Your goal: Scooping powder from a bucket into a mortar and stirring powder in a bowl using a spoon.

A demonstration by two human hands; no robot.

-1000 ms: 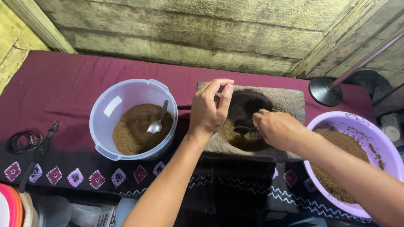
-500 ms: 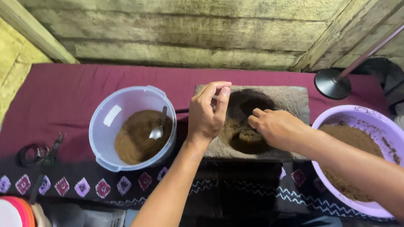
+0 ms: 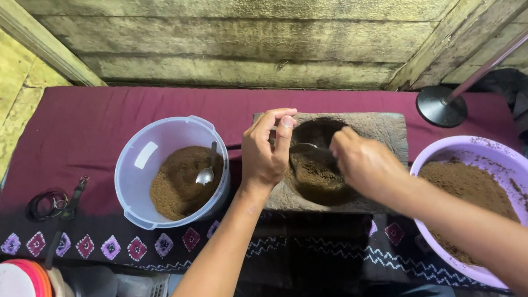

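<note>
My left hand (image 3: 266, 150) grips the left rim of a small dark bowl (image 3: 316, 172) that holds brown powder. The bowl sits on a grey mat (image 3: 388, 130) in the middle of the table. My right hand (image 3: 364, 164) is over the bowl's right side, holding a metal spoon (image 3: 308, 148) whose tip reaches into the bowl. To the left stands a pale blue tub (image 3: 149, 151) with brown powder and a second spoon (image 3: 206, 174) in it. A purple basin (image 3: 442, 151) of the same powder is at the right.
A maroon patterned cloth (image 3: 94, 121) covers the low table. Black scissors (image 3: 55, 203) lie at its left end. A black round stand base (image 3: 441, 106) with a pole is at the back right. Stacked coloured lids (image 3: 11, 276) sit at the bottom left. A weathered wooden wall runs behind.
My right hand has lifted slightly and now shows a spoon at the bowl's rim. My left hand stays on the bowl. The view has shifted a little.
</note>
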